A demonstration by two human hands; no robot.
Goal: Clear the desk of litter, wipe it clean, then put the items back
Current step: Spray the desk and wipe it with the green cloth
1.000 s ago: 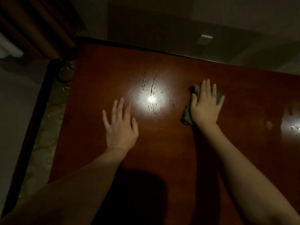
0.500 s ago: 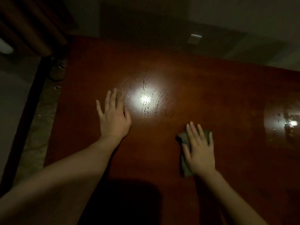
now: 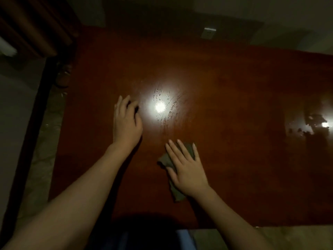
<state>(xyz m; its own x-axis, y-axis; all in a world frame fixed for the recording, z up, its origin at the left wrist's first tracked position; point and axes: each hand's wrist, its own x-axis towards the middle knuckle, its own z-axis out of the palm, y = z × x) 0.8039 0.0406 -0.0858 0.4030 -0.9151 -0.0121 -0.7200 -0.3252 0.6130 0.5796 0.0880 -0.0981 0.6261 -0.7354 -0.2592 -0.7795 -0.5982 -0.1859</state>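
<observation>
Glossy red-brown wooden desk [image 3: 225, 83], flat right hand [image 3: 187, 170] on crumpled grey cloth [image 3: 164, 159], left hand [image 3: 126, 123] loose-fingered.

**No readable text**

Nothing legible shows anywhere. The dark red desk [image 3: 225, 87] carries no label or number, the cloth [image 3: 166, 160] under the right hand [image 3: 187, 170] bears no print, and the wall socket [image 3: 208, 33] beyond both hands shows no marking.

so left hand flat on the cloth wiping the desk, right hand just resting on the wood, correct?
Sides swapped. In the head view the right hand presses flat on the cloth on the desk; the left hand rests on bare wood.
</observation>
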